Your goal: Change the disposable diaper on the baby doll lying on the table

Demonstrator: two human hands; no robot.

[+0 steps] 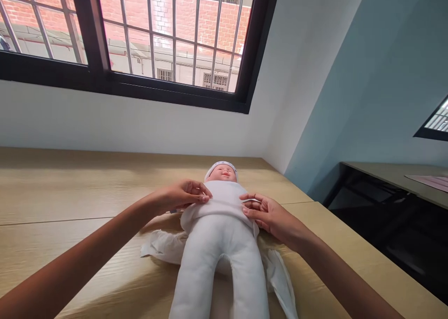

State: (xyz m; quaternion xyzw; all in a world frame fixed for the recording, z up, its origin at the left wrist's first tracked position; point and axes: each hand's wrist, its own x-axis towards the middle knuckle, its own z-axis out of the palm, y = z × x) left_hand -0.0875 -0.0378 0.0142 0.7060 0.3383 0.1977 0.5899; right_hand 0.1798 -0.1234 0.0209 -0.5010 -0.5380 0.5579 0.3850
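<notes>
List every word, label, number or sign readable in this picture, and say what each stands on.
No text here can be read.
The doll's cap: tiny marks on the band, too small to read.
The white garment, pinched by the left hand and the right hand: no print.
The wooden table: no label.
The pink sheet on the side table: nothing legible.

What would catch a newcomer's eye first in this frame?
A white doll lies face up on the wooden table, with its head towards the barred window. The left hand and right hand pinch its top, one at each side of the waist. A crumpled white cloth lies under its hips.
</notes>
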